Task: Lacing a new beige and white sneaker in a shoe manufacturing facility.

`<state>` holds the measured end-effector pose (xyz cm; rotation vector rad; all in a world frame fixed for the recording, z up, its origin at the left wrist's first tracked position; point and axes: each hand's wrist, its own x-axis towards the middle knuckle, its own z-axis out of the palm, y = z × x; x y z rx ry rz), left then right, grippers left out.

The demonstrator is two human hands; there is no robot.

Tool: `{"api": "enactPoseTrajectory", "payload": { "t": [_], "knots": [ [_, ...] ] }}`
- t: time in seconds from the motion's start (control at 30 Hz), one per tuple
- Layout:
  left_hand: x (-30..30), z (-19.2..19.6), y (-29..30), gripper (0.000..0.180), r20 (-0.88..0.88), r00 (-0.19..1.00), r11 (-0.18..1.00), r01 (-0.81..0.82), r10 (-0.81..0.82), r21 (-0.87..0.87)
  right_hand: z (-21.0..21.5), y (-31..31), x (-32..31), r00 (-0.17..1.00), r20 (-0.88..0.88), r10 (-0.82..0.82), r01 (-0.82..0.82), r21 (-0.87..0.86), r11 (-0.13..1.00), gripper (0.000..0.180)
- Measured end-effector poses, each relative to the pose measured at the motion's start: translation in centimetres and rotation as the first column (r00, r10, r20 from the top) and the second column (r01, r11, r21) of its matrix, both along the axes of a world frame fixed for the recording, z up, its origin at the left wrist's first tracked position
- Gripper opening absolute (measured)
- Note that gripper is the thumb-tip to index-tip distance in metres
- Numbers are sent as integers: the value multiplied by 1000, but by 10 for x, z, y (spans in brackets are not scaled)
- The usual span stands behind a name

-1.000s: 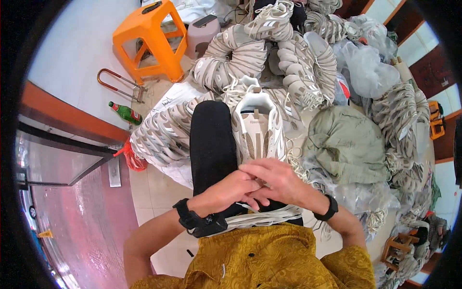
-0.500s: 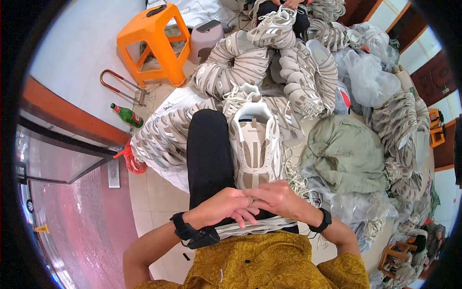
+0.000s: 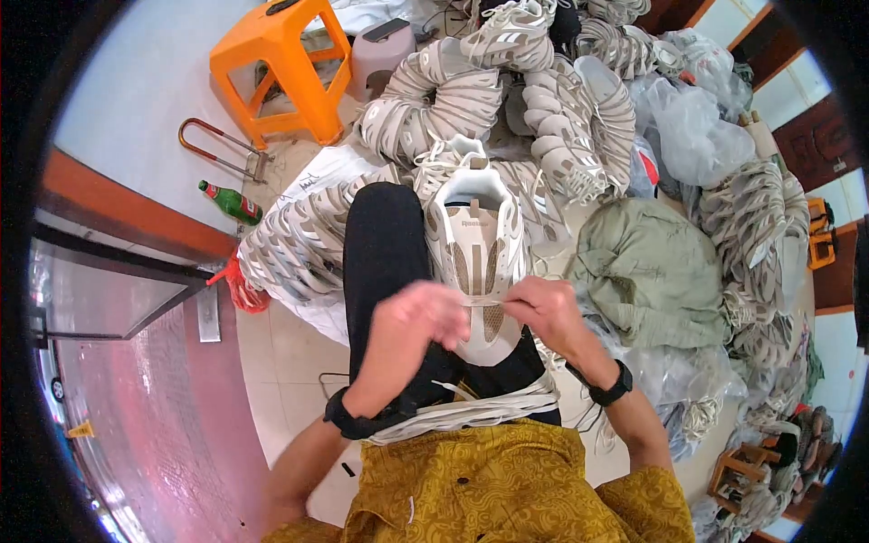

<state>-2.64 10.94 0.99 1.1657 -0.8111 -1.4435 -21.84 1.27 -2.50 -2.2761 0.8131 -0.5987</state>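
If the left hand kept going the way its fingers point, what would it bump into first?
The left hand points toward the shoe on the lap, so it would probably meet the shoe's front first, near the right hand. Depth is hard to judge here.

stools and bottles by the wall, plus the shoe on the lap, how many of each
Orange plastic stool: 1
Small grey stool: 1
Green glass bottle: 1
White and beige shoe on the lap, with left hand and right hand at it: 1
Total: 4
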Motion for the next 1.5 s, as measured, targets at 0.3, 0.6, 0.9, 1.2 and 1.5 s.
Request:
{"api": "enactPoseTrajectory", "payload": {
  "t": [0.3,0.6,0.9,1.2,1.5],
  "knots": [
    [-42,-37,9,17,-734,369,822,-263,570,506,-21,0,12,997,57,-57,61,-69,996,7],
    [-44,-67,35,13,864,479,808,443,152,-388,-22,-4,15,1000,30,-7,14,-236,972,8],
    [-44,-53,14,12,494,782,922,-275,379,-272,-15,-3,20,985,-175,-14,-68,-457,887,7],
    [-45,-59,7,21,754,521,878,19,400,-478,-7,-3,23,955,-296,-20,-134,-490,862,6],
    [-51,-63,7,27,775,528,901,38,349,-432,-8,-3,26,939,-341,-50,-121,-463,878,7]
  ]
}}
